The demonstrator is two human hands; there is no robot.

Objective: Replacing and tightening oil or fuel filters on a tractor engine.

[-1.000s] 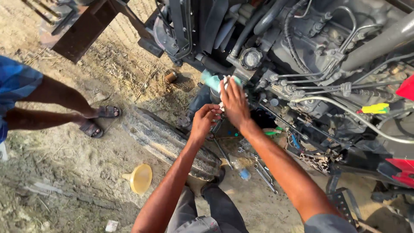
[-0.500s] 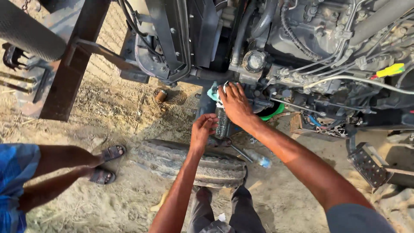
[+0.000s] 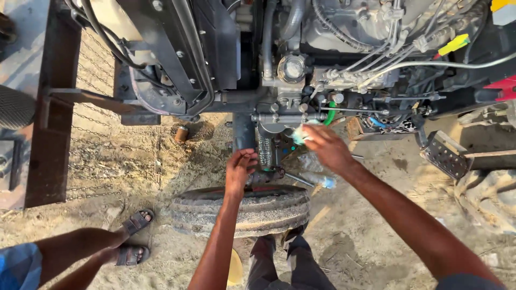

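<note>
Black steel and grey castings fill the top of the view — a tractor engine (image 3: pixel 333 48) with its side open, hoses and wiring running over it, a round cap (image 3: pixel 292 68) gleaming near the middle. Below it lies a worn tyre (image 3: pixel 252 212) flat on the sandy ground (image 3: pixel 376 236), and the person stands just behind it, leaning in.

The work looks to be at the wiping or cleaning stage around the ribbed cylindrical part (image 3: pixel 264 150) that hangs under the engine block. The right hand (image 3: pixel 328 147) has its fingers closed in a pinch on a pale, bluish-white rag (image 3: pixel 302 134), pressed up against the fittings just beside that cylinder. The left hand (image 3: pixel 240 169) sits lower, fingers curled loosely together, its tips touching the dark housing at the cylinder's foot; whether it grips anything I cannot tell. To my eye the next move calls for a steady left hand while the right works the rag round the part — tight quarters, with pipes on every side.

A second person's sandalled feet (image 3: pixel 134 236) stand well apart on the left. A small brown can (image 3: pixel 181 133) lies in the dirt near the frame, and a yellow tag (image 3: pixel 453 44) sticks out among the wires.

Much is hidden: the cylinder's far side, the left palm, and the yellow thing (image 3: pixel 235 268) behind the left forearm, cut off from sight.
</note>
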